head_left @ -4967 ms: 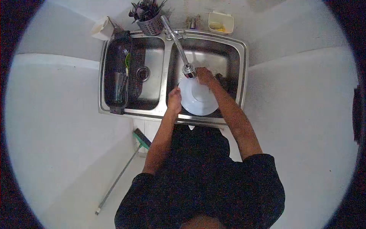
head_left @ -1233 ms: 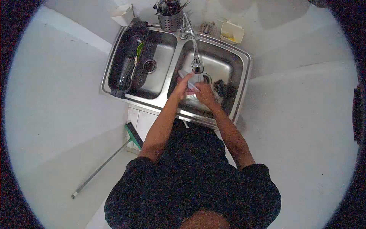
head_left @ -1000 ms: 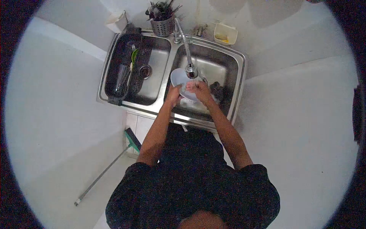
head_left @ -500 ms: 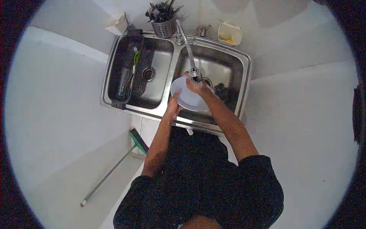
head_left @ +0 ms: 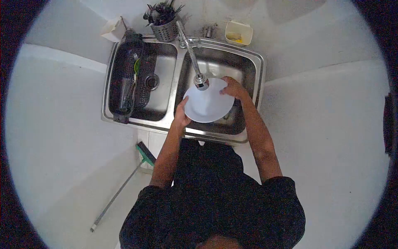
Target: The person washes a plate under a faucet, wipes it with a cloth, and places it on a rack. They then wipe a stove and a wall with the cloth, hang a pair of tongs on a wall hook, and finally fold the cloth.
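A white plate [head_left: 208,106] is held over the right sink basin [head_left: 247,70], below the faucet head [head_left: 201,81]. My left hand [head_left: 181,114] grips its left rim, thumb on the upper face and fingers underneath. At the upper right rim, my right hand [head_left: 233,88] has hold of it too, with fingertips on the face and part of the hand behind the edge. The faucet's flexible metal hose [head_left: 190,52] comes down from the back of the sink. Much of the basin floor and its drain are hidden by the plate.
In the left basin [head_left: 166,103] a dark rack [head_left: 143,91] holds a glass and utensils. A metal cutlery holder [head_left: 165,31] full of cutlery stands behind, and a cream container [head_left: 239,34] sits at the back right. A green broom [head_left: 146,153] leans at lower left.
My right hand has moved from the plate's face under the faucet to its upper right rim. The plate now shows its face more fully. The whole view has shifted slightly.
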